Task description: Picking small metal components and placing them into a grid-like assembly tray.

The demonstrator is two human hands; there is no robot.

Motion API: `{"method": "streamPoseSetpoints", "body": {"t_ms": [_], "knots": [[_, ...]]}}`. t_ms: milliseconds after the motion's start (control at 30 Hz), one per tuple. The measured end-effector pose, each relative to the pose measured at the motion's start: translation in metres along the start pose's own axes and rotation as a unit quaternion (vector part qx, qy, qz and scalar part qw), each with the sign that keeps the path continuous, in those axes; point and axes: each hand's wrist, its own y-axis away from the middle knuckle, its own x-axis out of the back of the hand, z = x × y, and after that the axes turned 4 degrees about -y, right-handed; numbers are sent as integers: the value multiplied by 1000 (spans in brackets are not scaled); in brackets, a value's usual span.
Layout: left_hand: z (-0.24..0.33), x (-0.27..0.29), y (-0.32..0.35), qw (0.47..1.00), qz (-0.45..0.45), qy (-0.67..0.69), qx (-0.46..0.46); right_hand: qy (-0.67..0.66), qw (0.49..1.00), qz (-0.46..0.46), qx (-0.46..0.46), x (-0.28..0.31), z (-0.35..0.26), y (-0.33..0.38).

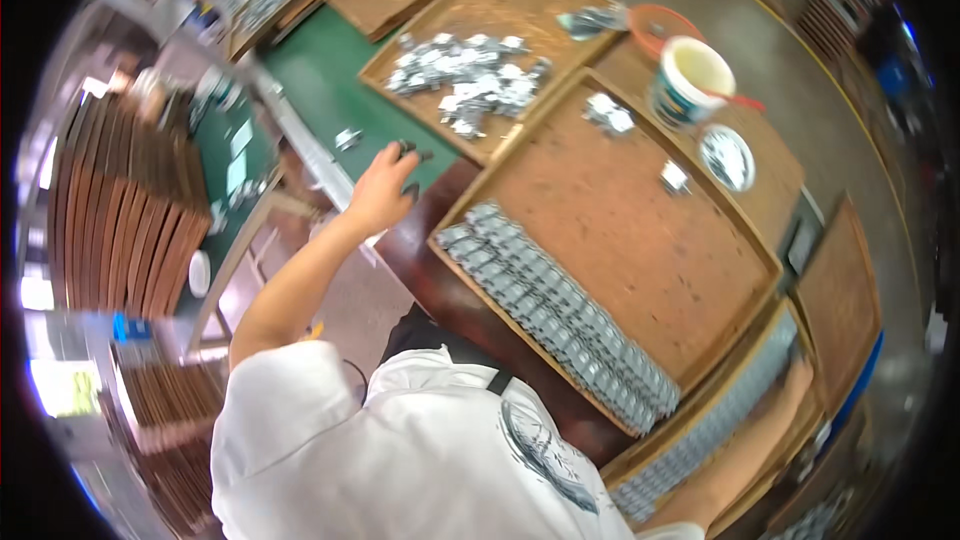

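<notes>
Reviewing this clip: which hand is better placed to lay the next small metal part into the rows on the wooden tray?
Probably the left hand: its fingers seem to pinch a small dark part above the green belt, beside the wooden tray. The right hand rests on a lower tray's edge, apparently empty.

Left hand (382, 190) stretched far out toward eleven o'clock, bare forearm running straight up from the white sleeve at lower centre, wrist slightly bent. Fingers curled at the tips, pinching something small and dark; exact grip too blurred to tell. Right hand (798, 380) reaching out toward four o'clock, forearm low along the lower right edge, palm down, fingers blurred, open or closed not readable.
</notes>
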Motion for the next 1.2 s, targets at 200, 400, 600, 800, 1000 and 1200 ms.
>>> {"method": "streamPoseSetpoints", "body": {"t_ms": [200,400,600,800,1000,1200], "knots": [[-136,-29,-22,926,236,-33,292,71,991,-105,48,-16,-41,-2],[-182,-64,-58,851,128,75,504,238,960,-112,99,0,-42,0],[-169,-80,-60,915,100,11,392,453,885,-40,97,13,-55,17],[-160,-61,-40,837,141,333,411,-223,973,-21,53,-16,-44,63],[-41,-20,-22,731,52,619,282,-158,979,-111,61,-97,-64,193],[67,-9,30,544,-108,828,83,-257,952,-169,15,-192,-106,277]]}}
